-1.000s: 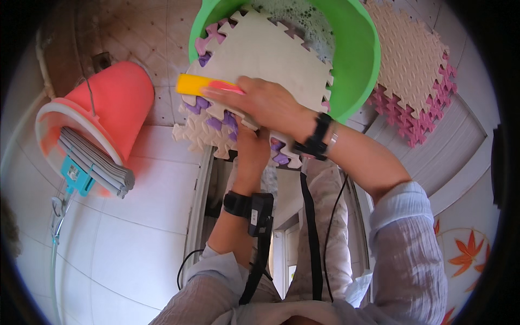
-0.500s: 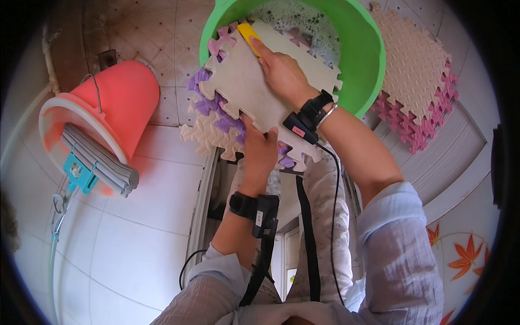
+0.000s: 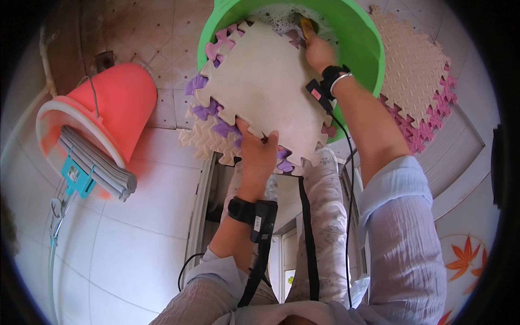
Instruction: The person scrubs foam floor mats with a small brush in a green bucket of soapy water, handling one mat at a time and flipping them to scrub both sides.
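A cream foam puzzle mat point(image 3: 260, 81) lies tilted across the near rim of the green basin point(image 3: 374, 59), over purple and pink foam tiles point(image 3: 221, 125). My left hand point(image 3: 256, 160) grips its near edge, thumb on top and fingers partly hidden at the notched border. Over the soapy water point(image 3: 273, 17) at the far side of the basin, my right hand point(image 3: 320, 54) holds a yellow brush point(image 3: 307, 27). The brush's working end dips into the suds, so its bristles are hidden.
To the right of the basin stands a stack of cream and pink foam mats point(image 3: 414, 70). At left, a red bucket point(image 3: 122, 103) lies tipped over, a grey sponge mop point(image 3: 97, 162) at its mouth. A cable point(image 3: 351, 216) hangs from my right wrist.
My right hand has moved the brush off the mat, away from me and to the right, down into the soapy water. My left hand keeps its hold on the mat.
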